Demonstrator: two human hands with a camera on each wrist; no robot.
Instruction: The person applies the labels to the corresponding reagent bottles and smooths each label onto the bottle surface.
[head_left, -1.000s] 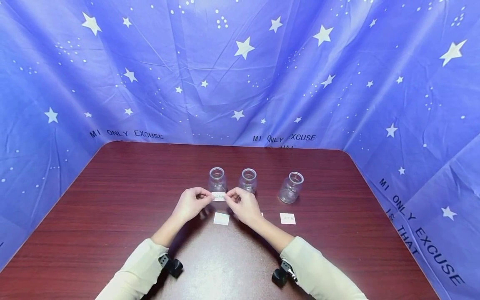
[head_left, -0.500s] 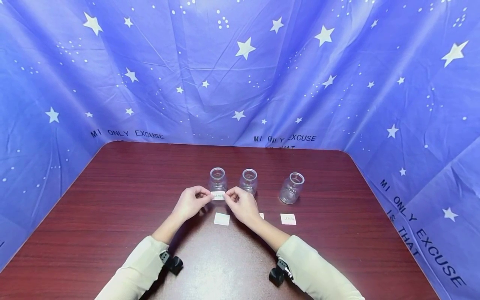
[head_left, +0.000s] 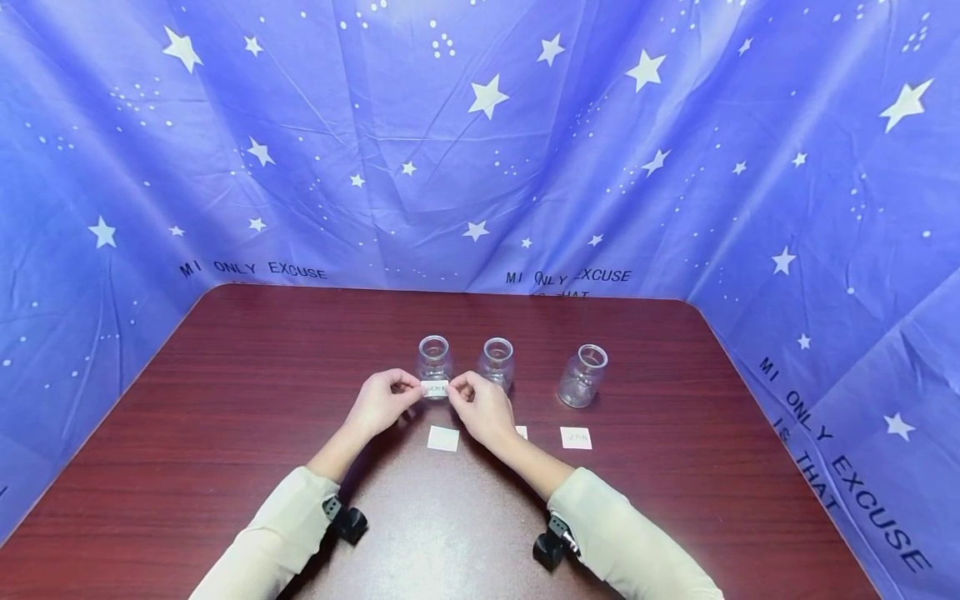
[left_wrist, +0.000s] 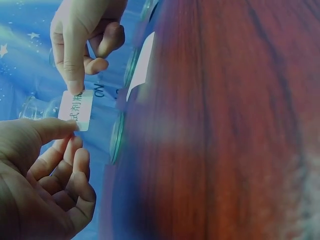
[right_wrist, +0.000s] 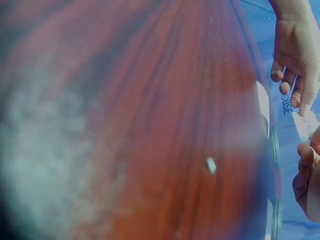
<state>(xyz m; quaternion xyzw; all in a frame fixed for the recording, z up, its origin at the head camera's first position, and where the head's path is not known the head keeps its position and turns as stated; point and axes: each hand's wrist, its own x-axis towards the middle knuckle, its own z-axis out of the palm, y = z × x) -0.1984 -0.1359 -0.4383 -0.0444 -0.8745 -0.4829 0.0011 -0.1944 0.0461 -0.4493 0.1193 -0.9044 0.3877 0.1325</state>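
Observation:
A small white label with dark handwriting is stretched between my two hands. My left hand pinches its left edge between thumb and fingers. At its right edge, my right hand pinches it the same way. Behind the label stands a clear glass jar, the lower part of which the label overlaps in the head view. In the left wrist view the writing on the label faces the camera and both thumbs lie on its ends. A second glass jar stands just behind my right hand.
To the right is a third glass jar, with a written white paper lying before it. A blank white paper lies below the hands; another paper is mostly hidden by the right wrist. A blue star-patterned curtain surrounds the brown table.
Both hands have shifted the label slightly away from me and a little left, closer over the left jar. The jars and the papers on the table have stayed put.

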